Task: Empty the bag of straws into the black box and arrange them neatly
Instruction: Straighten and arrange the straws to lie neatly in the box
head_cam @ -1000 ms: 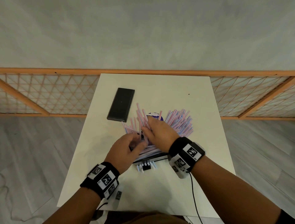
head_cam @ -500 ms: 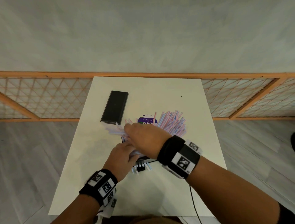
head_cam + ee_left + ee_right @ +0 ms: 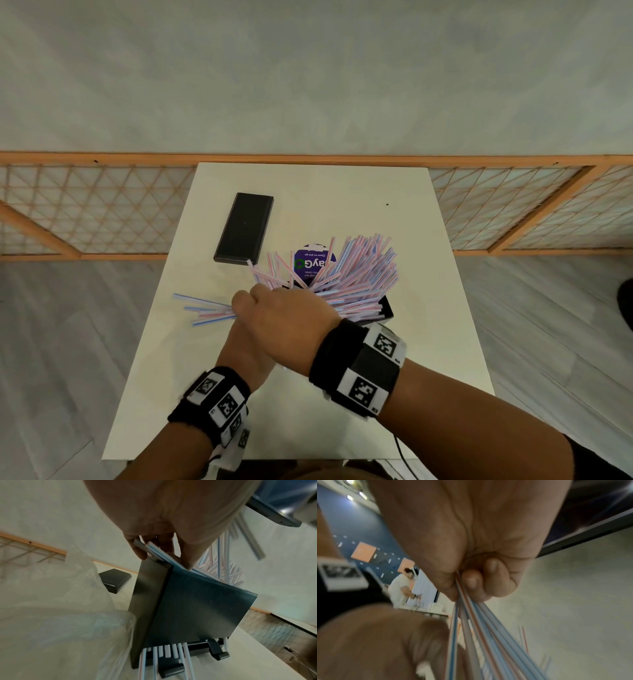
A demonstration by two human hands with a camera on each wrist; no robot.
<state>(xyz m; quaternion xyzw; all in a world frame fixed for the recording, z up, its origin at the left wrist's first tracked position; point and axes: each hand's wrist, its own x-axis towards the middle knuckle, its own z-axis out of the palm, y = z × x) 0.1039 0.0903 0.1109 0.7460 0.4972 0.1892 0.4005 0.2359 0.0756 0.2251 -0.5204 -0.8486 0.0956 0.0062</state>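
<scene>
Grey plaster wall and an orange wooden lattice rail (image 3: pixel 85 212) behind; in front, a pale, smooth white table (image 3: pixel 308 205). On it, near the front middle, the black box (image 3: pixel 188 608): matte, flat-sided, sharp-cornered, standing on hooked black feet with a few straw ends poking out along the bottom. Bristling from its open top, a fan of thin striped straws (image 3: pixel 356 274), pink and blue on white, splayed every way rather than lying parallel. Well into the arranging step, to judge by this: emptying looks mostly done, tidying hardly begun. Right hand (image 3: pixel 284 318) crossed over the left, fist closed tight round a loose bundle (image 3: pixel 205 308) of straws that sticks out to the left over the table, clear of the box. Left hand (image 3: pixel 245 349) lower and partly hidden in the head view; in the left wrist view, fingertips (image 3: pixel 187 562) and thumb clamped on the box's upper corner, a couple of straws trapped under them. Beside that wrist, a crumpled, filmy clear bag (image 3: pixel 60 608), limp and seemingly emptied. Further back, a flat black lid (image 3: pixel 245 228) lying apart, and a purple-labelled pack (image 3: pixel 313 263) just behind the straws. Next, probably: turning the bundle in line with the box and feeding it in lengthwise, with the box held steady. Light, slick, springy tubes, so likely to slip or flick out under a loose squeeze.
</scene>
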